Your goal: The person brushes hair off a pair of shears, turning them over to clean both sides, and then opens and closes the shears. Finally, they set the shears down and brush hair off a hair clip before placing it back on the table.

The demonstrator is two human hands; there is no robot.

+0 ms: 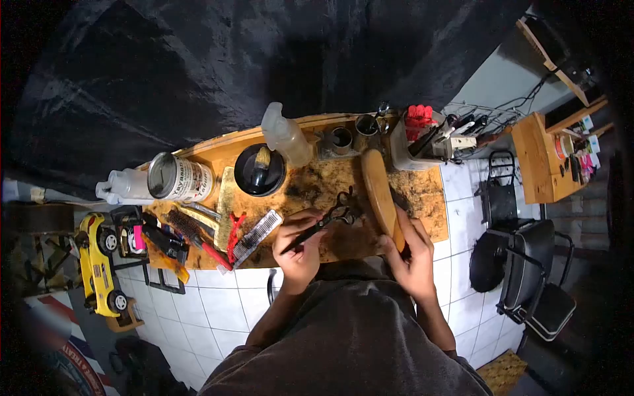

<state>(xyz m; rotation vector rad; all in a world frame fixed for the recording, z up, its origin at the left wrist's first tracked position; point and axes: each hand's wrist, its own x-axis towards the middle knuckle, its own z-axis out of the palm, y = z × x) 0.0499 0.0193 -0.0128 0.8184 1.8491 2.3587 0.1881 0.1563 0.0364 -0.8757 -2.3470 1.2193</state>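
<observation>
Over the front of the worn wooden table point(310, 179), my left hand point(298, 259) grips dark hair scissors point(338, 212) with the blades pointing down-left and the finger rings up-right. My right hand point(413, 261) is closed around the lower end of a long brush with a wooden back point(378, 188); its bristles mostly face away to the right. The scissors and brush are apart. A grey comb point(259, 234) lies just left of my left hand, beside red clips point(234, 235) and a yellowish comb point(226, 201).
Along the back stand a large tin point(181, 177), a black bowl point(246, 181) holding a shaving brush, a spray bottle point(285, 135), dark cups point(341, 137) and a tool bin point(401, 155). Hair clippers point(165, 243) lie at left. A black chair point(535, 247) stands right of the table.
</observation>
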